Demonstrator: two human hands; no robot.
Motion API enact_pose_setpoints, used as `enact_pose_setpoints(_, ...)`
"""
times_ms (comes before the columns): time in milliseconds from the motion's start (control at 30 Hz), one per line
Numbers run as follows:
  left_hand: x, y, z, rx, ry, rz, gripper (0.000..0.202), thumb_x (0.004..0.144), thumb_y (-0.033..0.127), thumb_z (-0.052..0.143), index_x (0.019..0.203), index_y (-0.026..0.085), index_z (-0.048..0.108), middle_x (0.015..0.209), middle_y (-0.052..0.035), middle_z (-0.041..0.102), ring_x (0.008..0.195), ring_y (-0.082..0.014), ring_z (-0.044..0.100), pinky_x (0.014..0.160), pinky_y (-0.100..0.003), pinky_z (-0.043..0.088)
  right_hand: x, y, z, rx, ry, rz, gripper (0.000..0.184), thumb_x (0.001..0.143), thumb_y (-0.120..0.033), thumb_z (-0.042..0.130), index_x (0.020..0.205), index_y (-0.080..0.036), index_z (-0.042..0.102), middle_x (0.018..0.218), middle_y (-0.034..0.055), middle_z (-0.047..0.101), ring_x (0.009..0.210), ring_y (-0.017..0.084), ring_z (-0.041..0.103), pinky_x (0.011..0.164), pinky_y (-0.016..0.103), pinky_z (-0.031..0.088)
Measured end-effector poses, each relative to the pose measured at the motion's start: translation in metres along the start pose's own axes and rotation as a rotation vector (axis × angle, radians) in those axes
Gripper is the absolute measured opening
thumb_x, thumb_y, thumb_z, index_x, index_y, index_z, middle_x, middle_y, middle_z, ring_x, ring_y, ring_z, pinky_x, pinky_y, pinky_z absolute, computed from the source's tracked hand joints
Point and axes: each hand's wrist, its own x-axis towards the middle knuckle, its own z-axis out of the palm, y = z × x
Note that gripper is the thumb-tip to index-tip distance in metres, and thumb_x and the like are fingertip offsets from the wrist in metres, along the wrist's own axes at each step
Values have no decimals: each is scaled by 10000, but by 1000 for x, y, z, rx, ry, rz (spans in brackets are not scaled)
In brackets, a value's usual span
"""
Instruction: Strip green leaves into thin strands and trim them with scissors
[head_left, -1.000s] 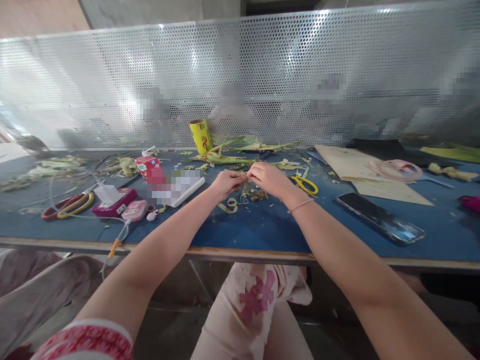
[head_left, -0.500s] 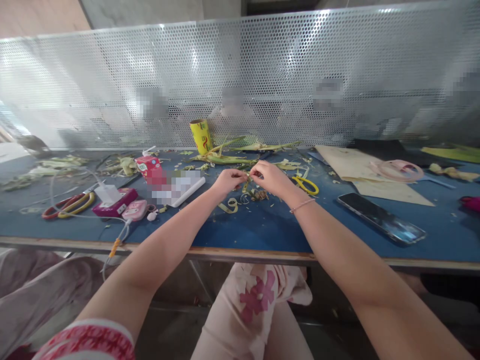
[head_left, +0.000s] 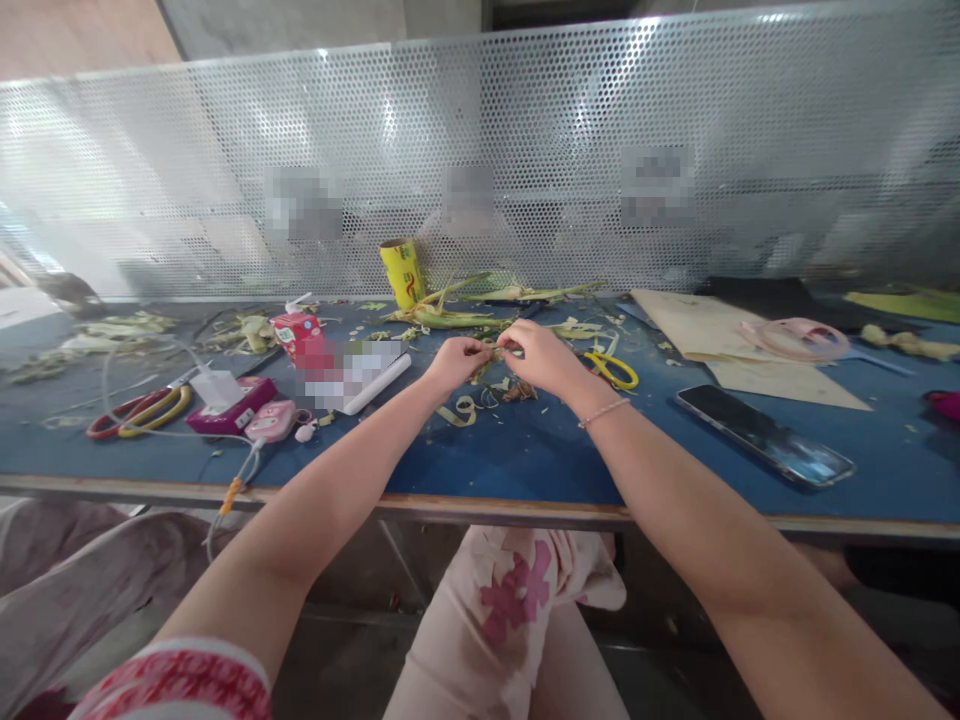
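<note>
My left hand (head_left: 463,362) and my right hand (head_left: 536,355) meet above the middle of the table, fingertips almost touching. Both are closed in a pinch on a thin, greenish plant strip (head_left: 496,350), mostly hidden by the fingers. Beneath them lie a brownish clump of scraps (head_left: 519,390) and a curled pale strip (head_left: 459,411). Just beyond the hands, long green stalks with leaves (head_left: 450,318) rest on the blue tabletop. Scissors with yellow handles (head_left: 616,370) lie to the right of my right hand.
A yellow tube (head_left: 402,274) stands before the perforated metal screen (head_left: 540,130). On the left are a red drink carton (head_left: 296,335), a white-edged device (head_left: 375,385), a cabled purple box (head_left: 232,405) and more scissors (head_left: 154,410). A phone (head_left: 765,436) and beige sheets (head_left: 697,335) lie right.
Both hands keep their pinch in almost the same spot, with small finger shifts. The bit of plant strip hanging below the fingertips has changed position slightly.
</note>
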Motion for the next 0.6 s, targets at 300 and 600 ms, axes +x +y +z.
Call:
enact_pose_setpoints(300,1,-3,0,-66,60,-26,129,684,249,634,654,129,669,442,27,469,414,-55,345,448,-209,257,-3,-11,0,-295,-12,-64,221,860,-207,461,882,-174,679,915,109,632,894,233,542,701,337,419)
enact_pose_setpoints(600,3,-6,2,-131,68,-35,127,701,223,640,621,127,663,438,23,471,424,-53,365,450,-201,274,-5,-23,1,-356,-64,5,237,865,-197,458,895,-148,688,893,136,625,898,247,531,658,333,388)
